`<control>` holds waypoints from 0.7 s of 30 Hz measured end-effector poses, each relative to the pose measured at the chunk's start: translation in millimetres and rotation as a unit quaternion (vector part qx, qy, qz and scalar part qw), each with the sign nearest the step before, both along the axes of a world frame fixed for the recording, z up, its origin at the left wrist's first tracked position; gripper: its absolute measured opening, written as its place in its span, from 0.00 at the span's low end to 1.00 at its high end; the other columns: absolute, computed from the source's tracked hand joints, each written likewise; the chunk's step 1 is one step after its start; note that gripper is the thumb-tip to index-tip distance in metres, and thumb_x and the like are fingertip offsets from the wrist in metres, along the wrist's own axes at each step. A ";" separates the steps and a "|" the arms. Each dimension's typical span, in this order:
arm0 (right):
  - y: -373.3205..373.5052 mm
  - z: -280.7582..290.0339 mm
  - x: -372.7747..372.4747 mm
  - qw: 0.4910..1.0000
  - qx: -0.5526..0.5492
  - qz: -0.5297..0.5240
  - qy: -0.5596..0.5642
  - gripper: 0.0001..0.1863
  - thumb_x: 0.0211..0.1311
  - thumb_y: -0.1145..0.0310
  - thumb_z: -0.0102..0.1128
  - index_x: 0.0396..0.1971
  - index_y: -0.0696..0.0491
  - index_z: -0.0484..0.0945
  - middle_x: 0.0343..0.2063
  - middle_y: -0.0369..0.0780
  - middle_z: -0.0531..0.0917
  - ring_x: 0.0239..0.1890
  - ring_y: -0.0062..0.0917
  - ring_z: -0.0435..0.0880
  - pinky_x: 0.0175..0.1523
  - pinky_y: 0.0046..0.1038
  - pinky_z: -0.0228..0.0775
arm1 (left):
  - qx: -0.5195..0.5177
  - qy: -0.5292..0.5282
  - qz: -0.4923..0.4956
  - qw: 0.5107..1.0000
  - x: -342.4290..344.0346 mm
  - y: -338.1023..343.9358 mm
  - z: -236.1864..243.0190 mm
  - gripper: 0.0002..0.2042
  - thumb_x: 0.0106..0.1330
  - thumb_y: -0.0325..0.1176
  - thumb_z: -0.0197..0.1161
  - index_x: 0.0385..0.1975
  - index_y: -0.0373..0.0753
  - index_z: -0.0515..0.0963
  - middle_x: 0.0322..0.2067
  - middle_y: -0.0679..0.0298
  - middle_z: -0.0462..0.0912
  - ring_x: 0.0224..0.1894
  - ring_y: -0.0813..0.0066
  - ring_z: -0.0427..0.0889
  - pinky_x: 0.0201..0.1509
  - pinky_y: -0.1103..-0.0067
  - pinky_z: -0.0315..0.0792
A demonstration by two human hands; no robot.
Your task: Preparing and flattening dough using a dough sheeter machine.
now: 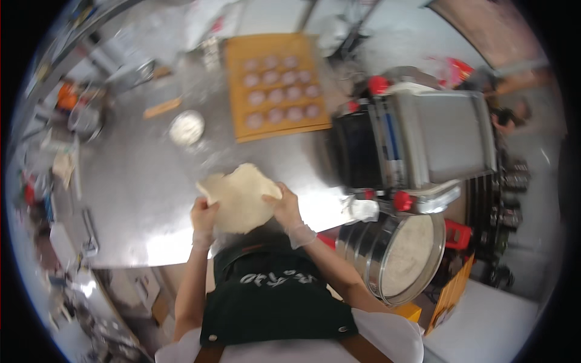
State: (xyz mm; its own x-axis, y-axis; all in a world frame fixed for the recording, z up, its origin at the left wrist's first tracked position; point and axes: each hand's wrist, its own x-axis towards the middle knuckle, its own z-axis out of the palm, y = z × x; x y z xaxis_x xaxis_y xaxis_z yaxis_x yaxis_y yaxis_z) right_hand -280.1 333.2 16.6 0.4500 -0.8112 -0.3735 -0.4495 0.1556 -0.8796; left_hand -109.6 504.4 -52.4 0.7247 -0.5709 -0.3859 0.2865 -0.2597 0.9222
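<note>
A flat, pale sheet of dough (241, 201) with an uneven edge is held up in front of my dark green apron, near the table's front edge. My left hand (204, 216) pinches its left side, and my right hand (284, 207) grips its right side. Both hands seem to wear thin clear gloves, loose at the wrists. Beyond the dough, a small round bowl of white flour (187, 127) stands on the steel table (133, 181). The picture is somewhat blurred.
At the back, a wooden board (242, 130) carries several round, pinkish pieces in rows. A machine with red knobs (451, 139) stands on the right. Below it is a large round metal container (402, 254) with pale powder. Tools and containers line the far left; a scraper-like piece (162, 107) lies near the bowl.
</note>
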 end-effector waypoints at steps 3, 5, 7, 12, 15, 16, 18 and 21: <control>-43.4 114.1 -44.5 0.993 -0.059 -0.058 -0.085 0.19 0.50 0.69 0.72 0.41 0.60 0.76 0.34 0.39 0.83 0.38 0.19 0.78 0.44 0.23 0.73 | -0.118 0.096 -0.044 0.987 -21.8 -73.1 95.8 0.13 0.61 0.26 0.63 0.44 0.34 0.73 0.37 0.63 0.81 0.39 0.75 0.79 0.43 0.78 0.73; -83.9 193.6 -91.0 0.983 -0.140 -0.094 -0.075 0.18 0.53 0.70 0.70 0.42 0.59 0.77 0.33 0.40 0.83 0.35 0.20 0.81 0.41 0.24 0.76 | -0.216 0.151 -0.082 0.961 -53.2 -127.1 161.4 0.20 0.61 0.26 0.63 0.52 0.34 0.69 0.45 0.62 0.78 0.47 0.74 0.77 0.53 0.77 0.70; -119.0 256.6 -140.2 0.951 -0.216 -0.184 -0.121 0.21 0.52 0.72 0.70 0.47 0.59 0.76 0.39 0.41 0.82 0.40 0.24 0.82 0.44 0.26 0.77 | -0.290 0.180 -0.165 0.925 -91.9 -192.6 217.5 0.29 0.60 0.24 0.63 0.62 0.35 0.60 0.53 0.60 0.73 0.55 0.74 0.72 0.61 0.76 0.64; -228.8 340.0 -240.2 0.900 -0.309 -0.206 -0.228 0.22 0.56 0.71 0.64 0.51 0.61 0.74 0.43 0.41 0.81 0.43 0.23 0.81 0.50 0.25 0.72 | -0.369 0.191 -0.276 0.866 -201.0 -341.4 282.0 0.27 0.59 0.18 0.58 0.59 0.34 0.60 0.50 0.55 0.76 0.49 0.71 0.78 0.54 0.76 0.72; -287.6 344.1 -282.7 0.915 -0.308 -0.213 -0.151 0.22 0.55 0.72 0.64 0.51 0.61 0.74 0.43 0.40 0.81 0.43 0.22 0.81 0.50 0.21 0.70 | -0.352 0.170 -0.267 0.881 -244.6 -411.2 269.9 0.28 0.58 0.19 0.59 0.59 0.35 0.60 0.42 0.56 0.80 0.41 0.70 0.81 0.46 0.76 0.75; -304.7 333.5 -297.1 0.915 -0.312 -0.209 -0.147 0.22 0.55 0.72 0.65 0.51 0.61 0.74 0.43 0.39 0.81 0.43 0.21 0.80 0.49 0.21 0.69 | -0.350 0.169 -0.269 0.881 -251.6 -420.5 270.4 0.28 0.58 0.19 0.59 0.59 0.35 0.60 0.42 0.56 0.80 0.41 0.70 0.81 0.46 0.76 0.75; -328.5 313.0 -313.8 0.921 -0.320 -0.191 -0.114 0.23 0.55 0.72 0.65 0.52 0.61 0.74 0.43 0.38 0.81 0.43 0.20 0.80 0.49 0.21 0.69 | -0.171 -0.062 -0.321 0.930 -255.0 -429.5 272.5 0.27 0.58 0.23 0.61 0.59 0.34 0.62 0.37 0.56 0.82 0.35 0.69 0.83 0.42 0.77 0.76; -339.2 301.0 -323.5 0.932 -0.294 -0.170 -0.128 0.24 0.55 0.72 0.64 0.53 0.61 0.74 0.43 0.38 0.81 0.43 0.20 0.79 0.49 0.21 0.69 | -0.183 -0.332 -0.308 0.873 -234.2 -403.2 257.1 0.29 0.63 0.27 0.61 0.64 0.39 0.59 0.40 0.55 0.82 0.33 0.77 0.83 0.36 0.78 0.77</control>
